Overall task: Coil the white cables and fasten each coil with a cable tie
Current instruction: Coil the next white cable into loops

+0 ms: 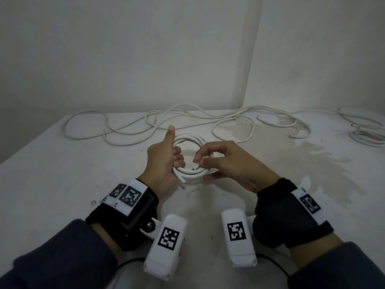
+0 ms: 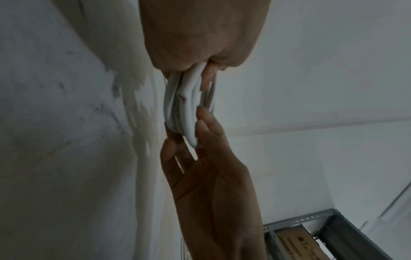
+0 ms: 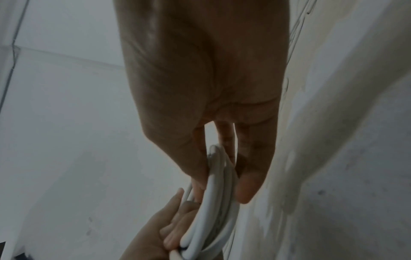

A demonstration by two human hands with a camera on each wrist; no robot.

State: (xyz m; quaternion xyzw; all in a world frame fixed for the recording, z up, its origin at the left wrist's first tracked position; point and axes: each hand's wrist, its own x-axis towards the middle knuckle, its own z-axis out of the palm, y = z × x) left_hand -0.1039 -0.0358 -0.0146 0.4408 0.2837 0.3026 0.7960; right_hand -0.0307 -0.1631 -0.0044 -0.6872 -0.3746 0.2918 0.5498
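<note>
A white cable coil [image 1: 188, 157] of several round loops sits at frame centre, held just above the tabletop [image 1: 62, 174], one cut end poking out at its lower left. More loose white cables [image 1: 133, 126] sprawl uncoiled across the upper middle and upper right.

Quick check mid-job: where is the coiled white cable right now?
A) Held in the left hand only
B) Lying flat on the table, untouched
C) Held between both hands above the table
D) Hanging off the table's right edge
C: the head view shows the coiled white cable gripped by the left hand on one side and pinched by the right hand on the other, above the white table.
</note>
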